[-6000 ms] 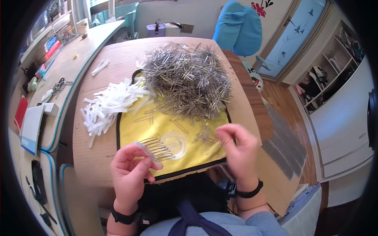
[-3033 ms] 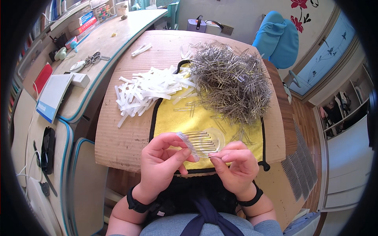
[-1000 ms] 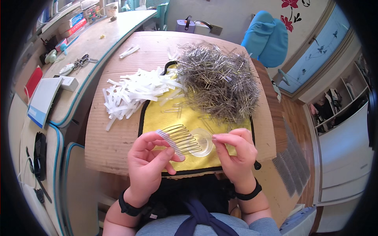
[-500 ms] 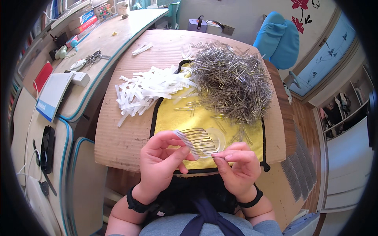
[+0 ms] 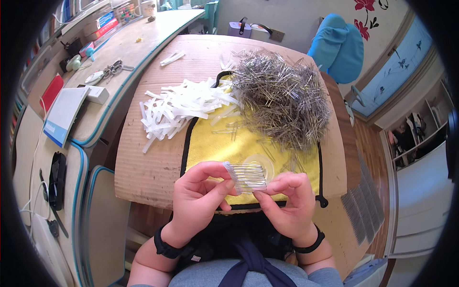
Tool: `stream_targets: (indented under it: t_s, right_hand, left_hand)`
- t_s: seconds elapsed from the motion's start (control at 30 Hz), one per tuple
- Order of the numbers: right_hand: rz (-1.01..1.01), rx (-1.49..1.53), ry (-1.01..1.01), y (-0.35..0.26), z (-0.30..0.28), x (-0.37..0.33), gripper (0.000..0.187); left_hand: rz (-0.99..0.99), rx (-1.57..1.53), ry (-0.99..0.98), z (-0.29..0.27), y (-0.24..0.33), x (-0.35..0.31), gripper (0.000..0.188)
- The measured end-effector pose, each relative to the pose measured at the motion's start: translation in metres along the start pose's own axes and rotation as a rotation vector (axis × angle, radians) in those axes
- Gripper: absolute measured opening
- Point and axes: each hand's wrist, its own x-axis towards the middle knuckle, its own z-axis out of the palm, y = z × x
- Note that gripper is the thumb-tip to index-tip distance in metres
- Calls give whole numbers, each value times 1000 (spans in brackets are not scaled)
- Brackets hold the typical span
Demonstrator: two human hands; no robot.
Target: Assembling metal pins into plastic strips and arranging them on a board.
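Observation:
My left hand (image 5: pixel 197 192) pinches a pale plastic strip (image 5: pixel 231 178) between thumb and fingers. A row of U-shaped metal pins (image 5: pixel 249 178) sticks out from the strip to the right, side by side like comb teeth. At the lower right end of this row, my right hand (image 5: pixel 290 200) has thumb and forefinger closed on the end of a pin. Beneath the hands lies a yellow cloth (image 5: pixel 210 148) with black edging. Partly covered by the pins, a clear round dish (image 5: pixel 271 165) rests on it.
A big tangled heap of metal pins (image 5: pixel 287 100) covers the cloth's far right. Left of it lies a pile of white plastic strips (image 5: pixel 177 107) on the cardboard (image 5: pixel 143 162). A cluttered desk (image 5: pixel 126 45) stands at left, a blue chair (image 5: pixel 337 48) at the far right.
The pinned strip has turned, and its pins now lie more level and closer together. My right hand has shifted slightly along with the pin ends; my left hand moved a little right.

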Motion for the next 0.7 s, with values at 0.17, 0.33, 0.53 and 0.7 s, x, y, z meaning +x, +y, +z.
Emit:
stream_targets:
  t_s: [0.17, 0.33, 0.53, 0.7]
  right_hand:
    - [78, -101, -136, -6, -12, 5, 48]
    - [-277, -578, -142, -5, -8, 14, 92]
    - [-295, -458, -197, -6, 3, 5, 110]
    - [-105, 253, -430, -16, 0, -2, 114]
  left_hand:
    - [-13, 21, -12, 3, 3, 2, 21]
    - [-70, -43, -47, 4, 7, 0, 22]
    - [-134, -16, -84, 7, 12, -9, 26]
    - [-268, -102, -157, 12, 17, -16, 26]
